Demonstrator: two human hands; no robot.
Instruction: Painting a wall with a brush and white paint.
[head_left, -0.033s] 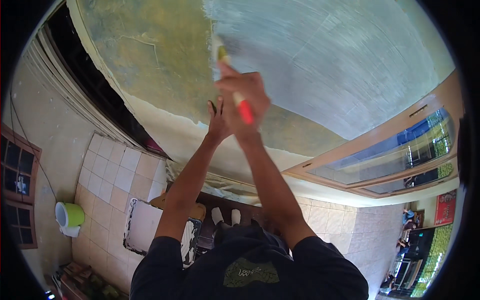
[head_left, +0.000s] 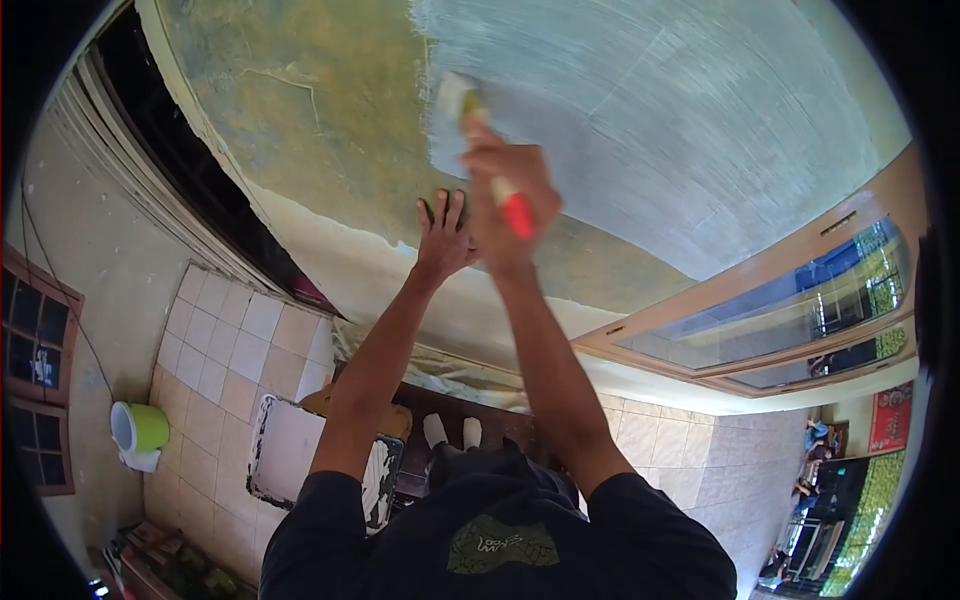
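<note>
My right hand (head_left: 515, 190) is closed round a paintbrush (head_left: 518, 214) with a red handle end and pale bristles. The bristles meet the wall on its whitish-painted part (head_left: 640, 120), just right of the border with the bare olive-brown part (head_left: 320, 130). Motion blurs the brush head a little. Lower and to the left, my left hand (head_left: 443, 235) lies against the unpainted wall with fingers spread, holding nothing. The right wrist is close beside it.
Below my left arm sits a paint-smeared tray (head_left: 285, 445) holding white paint. A green bucket (head_left: 148, 428) stands on the tiled floor at left. My feet are on a dark bench-like surface (head_left: 500, 430). A wood-framed window (head_left: 760, 310) borders the wall at right; people are far off lower right.
My right hand and the paintbrush have shifted slightly to the right, away from the paint border. More of my left hand shows now; it stays on the wall.
</note>
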